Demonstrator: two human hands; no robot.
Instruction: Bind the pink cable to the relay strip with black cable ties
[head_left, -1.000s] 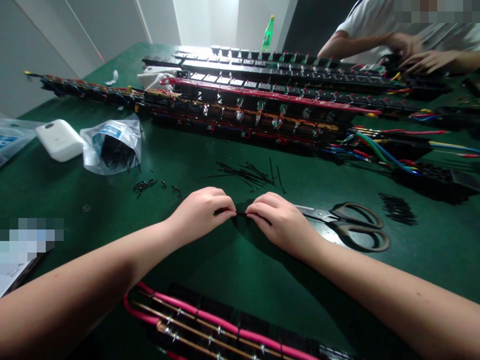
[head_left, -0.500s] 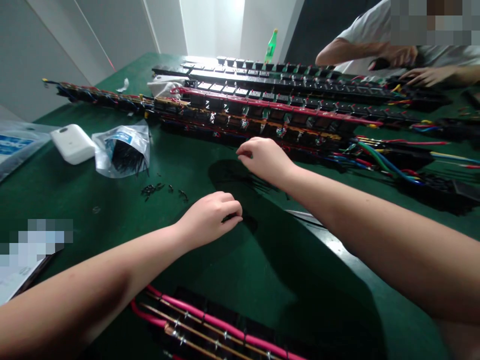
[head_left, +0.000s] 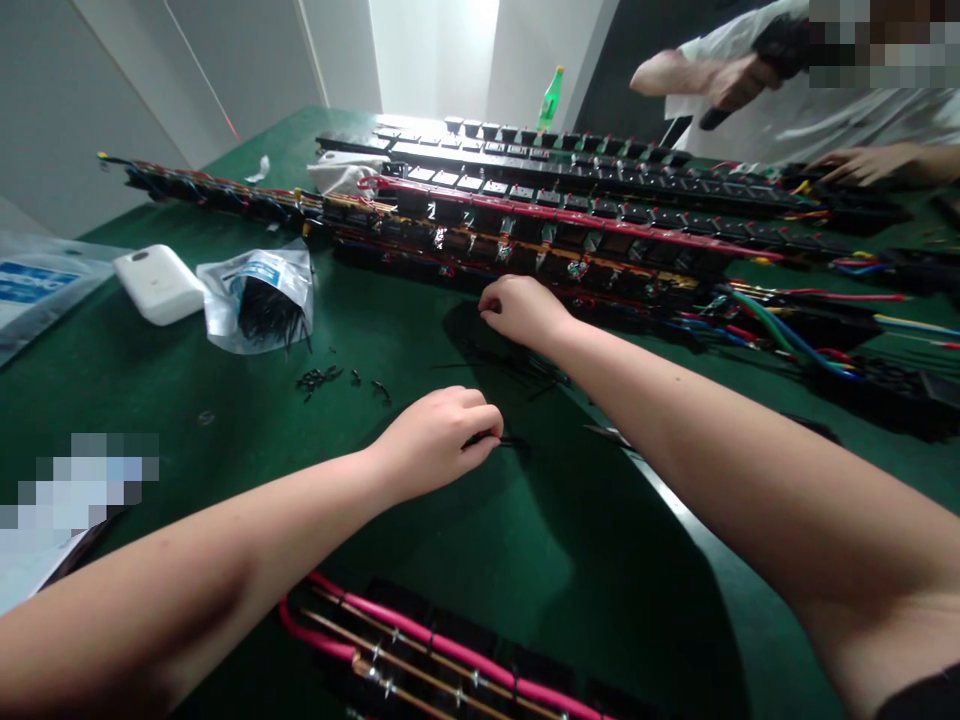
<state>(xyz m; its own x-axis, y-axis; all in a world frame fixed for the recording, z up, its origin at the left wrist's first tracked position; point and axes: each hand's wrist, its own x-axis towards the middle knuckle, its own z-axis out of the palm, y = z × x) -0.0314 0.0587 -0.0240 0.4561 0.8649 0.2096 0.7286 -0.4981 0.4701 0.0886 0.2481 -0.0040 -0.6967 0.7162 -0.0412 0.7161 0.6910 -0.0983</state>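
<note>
My left hand (head_left: pixel 446 440) hovers low over the green table with fingers curled closed. Thin black strips, which look like cable ties (head_left: pixel 514 442), poke out past its fingertips. Farther back, my right hand (head_left: pixel 525 308) has thumb and fingers pinched together, and whatever may be in the pinch is too small to make out. Beneath and beside it, loose black cable ties (head_left: pixel 536 375) lie on the table. A clear bag (head_left: pixel 221 310) left of both hands holds a bunch of the same ties. Small black pieces (head_left: pixel 319 378) are scattered between the bag and my left hand.
Long wired assemblies (head_left: pixel 480 235) run across the back. Another one with a pink cable (head_left: pixel 450 645) lies at the front edge. A white device (head_left: pixel 157 285) stands left, a shiny metal tool (head_left: pixel 664 485) under my right forearm. A co-worker's hand (head_left: pixel 742 80) holds a dark tool.
The view has shifted slightly. The strips at my left fingertips now show more clearly; both hands keep nearly the same places. The co-worker has raised the dark tool.
</note>
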